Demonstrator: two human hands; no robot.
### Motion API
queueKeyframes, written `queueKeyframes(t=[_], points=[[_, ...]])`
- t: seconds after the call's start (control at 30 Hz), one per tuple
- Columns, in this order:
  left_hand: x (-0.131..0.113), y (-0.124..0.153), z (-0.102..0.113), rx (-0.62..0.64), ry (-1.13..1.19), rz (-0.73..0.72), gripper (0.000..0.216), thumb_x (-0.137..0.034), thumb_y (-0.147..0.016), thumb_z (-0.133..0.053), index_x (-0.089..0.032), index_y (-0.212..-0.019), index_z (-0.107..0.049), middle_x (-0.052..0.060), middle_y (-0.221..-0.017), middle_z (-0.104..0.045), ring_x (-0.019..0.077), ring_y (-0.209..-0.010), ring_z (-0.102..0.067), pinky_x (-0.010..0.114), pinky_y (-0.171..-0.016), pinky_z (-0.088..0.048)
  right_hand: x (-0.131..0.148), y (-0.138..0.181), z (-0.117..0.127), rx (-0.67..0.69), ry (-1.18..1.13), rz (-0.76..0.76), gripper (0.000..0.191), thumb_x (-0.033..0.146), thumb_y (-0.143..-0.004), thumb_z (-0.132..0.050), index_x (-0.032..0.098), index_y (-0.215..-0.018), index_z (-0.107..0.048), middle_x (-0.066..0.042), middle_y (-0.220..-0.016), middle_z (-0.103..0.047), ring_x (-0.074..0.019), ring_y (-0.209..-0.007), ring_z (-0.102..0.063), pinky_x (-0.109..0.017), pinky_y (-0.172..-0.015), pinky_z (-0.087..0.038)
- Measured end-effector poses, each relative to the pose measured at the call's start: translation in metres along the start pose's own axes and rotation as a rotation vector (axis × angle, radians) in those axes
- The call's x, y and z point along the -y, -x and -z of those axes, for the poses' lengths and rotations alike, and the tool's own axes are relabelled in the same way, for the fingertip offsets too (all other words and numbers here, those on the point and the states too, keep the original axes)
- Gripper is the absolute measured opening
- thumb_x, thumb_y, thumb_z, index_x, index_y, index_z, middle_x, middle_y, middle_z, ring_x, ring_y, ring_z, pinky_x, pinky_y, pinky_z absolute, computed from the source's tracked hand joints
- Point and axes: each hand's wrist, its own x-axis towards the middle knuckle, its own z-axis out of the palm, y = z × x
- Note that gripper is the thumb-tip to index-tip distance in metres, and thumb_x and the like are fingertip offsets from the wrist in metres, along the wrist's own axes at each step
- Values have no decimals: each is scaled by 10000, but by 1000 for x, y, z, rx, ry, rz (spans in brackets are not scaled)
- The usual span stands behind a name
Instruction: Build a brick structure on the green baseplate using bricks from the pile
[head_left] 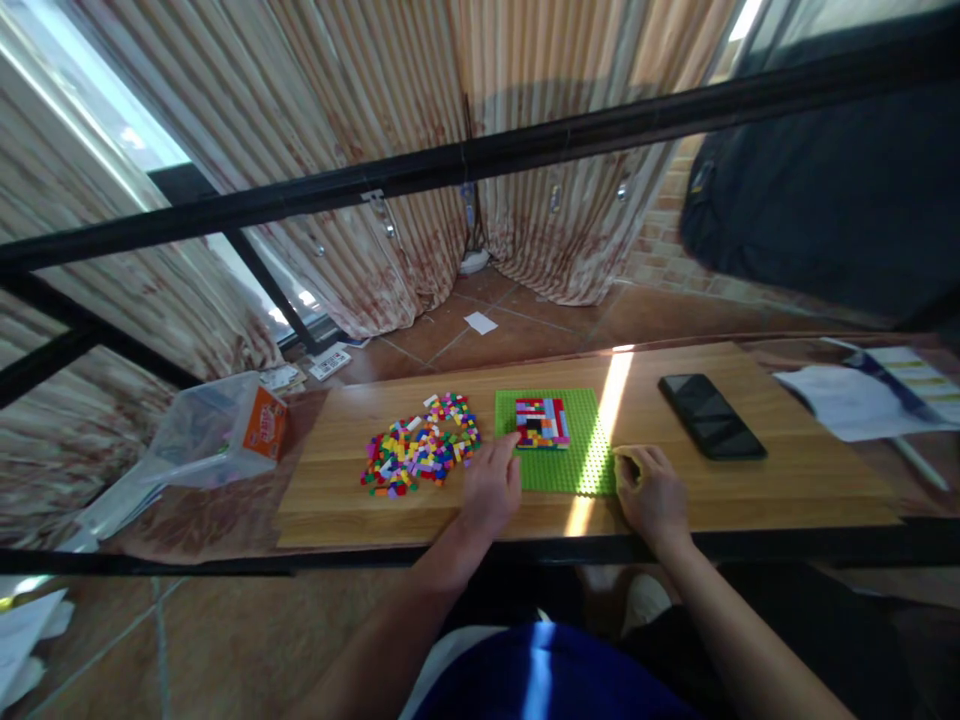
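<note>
A green studded baseplate [555, 475] lies on the wooden board, with a low rectangular build of coloured toy bricks [543, 424] on it. The build has red, blue, white and yellow bricks around a dark gap. My left hand [491, 482] reaches over the plate's left edge, its fingers close together and the fingertips at the build's near left corner. Whether a small brick is between them cannot be seen. At the plate's right edge, my right hand [654, 495] is curled, thumb and index finger forming a ring. Anything inside its pinch is too small to make out.
Loose coloured bricks [424, 450] are spread left of the plate. A black phone [712, 415] lies to the right on the wooden board [330, 510]. Farther left stands a clear plastic box [214, 425]; papers [844, 400] lie far right. A black bar [465, 158] crosses behind.
</note>
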Motion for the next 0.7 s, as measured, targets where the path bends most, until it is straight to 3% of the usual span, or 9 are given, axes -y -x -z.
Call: queueKeyframes(t=[0.1,0.33,0.5,0.7], points=[[17,20,20,-29,-41,135,308,-90,-893,-503,-190,-1175,-578,82,-1085,-688,216,-1040,-645,394,-917,-552,0,0,1,-3,15,11,180,238,-868,-495,195,-872,-669,-79,-868,-664,-211,-781,-610,-331,-694,-468],[40,41,54,-74,-127,283,257,-74,-868,-534,-192,-1083,-609,60,-982,-686,198,-940,-649,357,-860,-550,-6,2,2,1,51,13,194,274,-858,-493,207,-886,-673,-89,-890,-671,-233,-787,-613,-348,-683,-458],[43,41,55,-40,-177,311,222,-77,-856,-556,-191,-1035,-621,50,-977,-660,196,-944,-624,346,-868,-525,-8,2,2,10,73,26,202,285,-853,-490,206,-892,-672,-94,-883,-672,-251,-801,-624,-362,-705,-466],[43,31,43,58,-254,217,144,-143,-865,-605,-189,-992,-655,62,-1029,-624,214,-970,-575,372,-887,-499,-8,2,4,16,89,25,200,285,-845,-494,203,-896,-669,-106,-899,-676,-256,-790,-621,-364,-673,-458]])
